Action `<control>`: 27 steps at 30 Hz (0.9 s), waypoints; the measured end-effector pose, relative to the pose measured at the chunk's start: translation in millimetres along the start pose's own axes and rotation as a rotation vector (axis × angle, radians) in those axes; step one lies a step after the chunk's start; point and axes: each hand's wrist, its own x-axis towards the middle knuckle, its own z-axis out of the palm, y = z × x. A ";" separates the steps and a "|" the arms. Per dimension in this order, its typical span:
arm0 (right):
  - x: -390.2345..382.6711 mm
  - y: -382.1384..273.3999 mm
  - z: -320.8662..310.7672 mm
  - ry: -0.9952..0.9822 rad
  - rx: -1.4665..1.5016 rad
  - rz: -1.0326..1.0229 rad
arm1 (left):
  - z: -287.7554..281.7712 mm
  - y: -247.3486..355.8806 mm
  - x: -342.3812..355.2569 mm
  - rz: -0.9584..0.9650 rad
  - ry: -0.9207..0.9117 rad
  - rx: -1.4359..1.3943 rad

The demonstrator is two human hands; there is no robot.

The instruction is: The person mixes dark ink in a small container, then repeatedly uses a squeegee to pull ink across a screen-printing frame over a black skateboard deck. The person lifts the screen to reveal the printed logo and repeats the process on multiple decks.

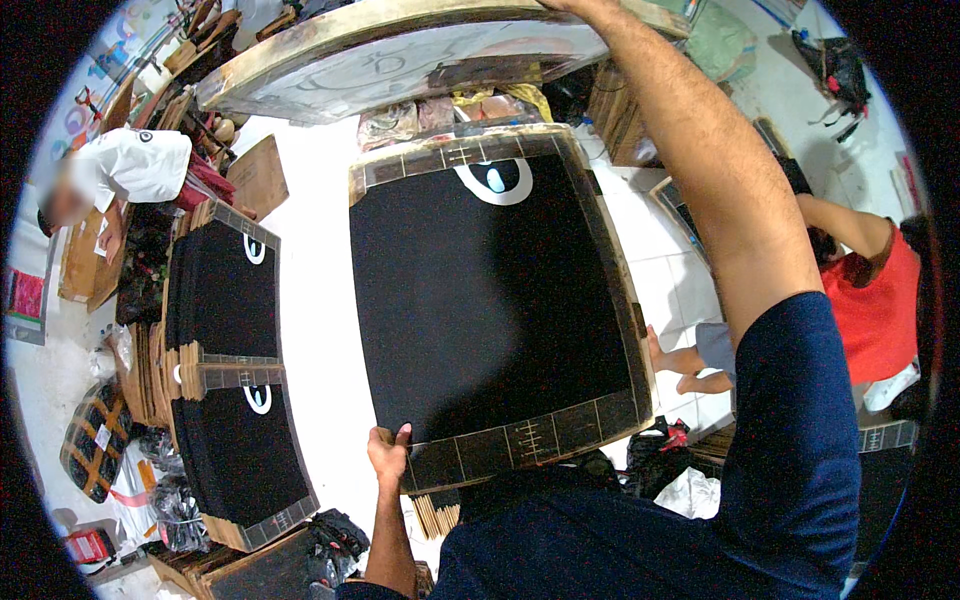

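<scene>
In front of me lies a board [520,438] with dark, ruled tape borders and black fabric [470,300] stretched over it. Near its top the fabric carries a printed eye shape [515,183] in white and pale blue. My left hand [388,452] is closed on the near left corner, its thumb over the fabric's edge. Beyond the board a wooden-framed printing screen [400,52] stands tilted up. My right arm stretches to the screen's top edge, where my right hand [572,5] grips the frame; the picture's edge cuts off most of its fingers.
Stacked boards with black fabric and similar eye prints [230,360] stand to the left. A person in a white shirt [150,165] bends at the far left. Another in a red top [872,310] is at the right. Plastic bags [175,500] lie at the lower left.
</scene>
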 end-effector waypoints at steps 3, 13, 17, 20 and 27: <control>8.0 1.1 2.8 0.019 0.001 -0.008 | -1.9 7.2 0.4 -0.057 0.011 0.090; 22.1 1.6 -0.4 -0.011 -0.031 -0.083 | -0.1 16.2 5.4 -0.090 0.035 0.160; 24.1 -3.9 -2.3 -0.014 -0.034 -0.084 | 6.7 3.1 12.4 -0.224 -0.010 0.102; 23.7 -5.7 -2.6 0.043 -0.010 -0.092 | 12.3 -5.9 16.7 -0.188 0.047 0.072; 23.3 -0.7 -1.2 -0.043 -0.043 -0.039 | 15.1 -9.7 17.4 -0.135 0.064 0.128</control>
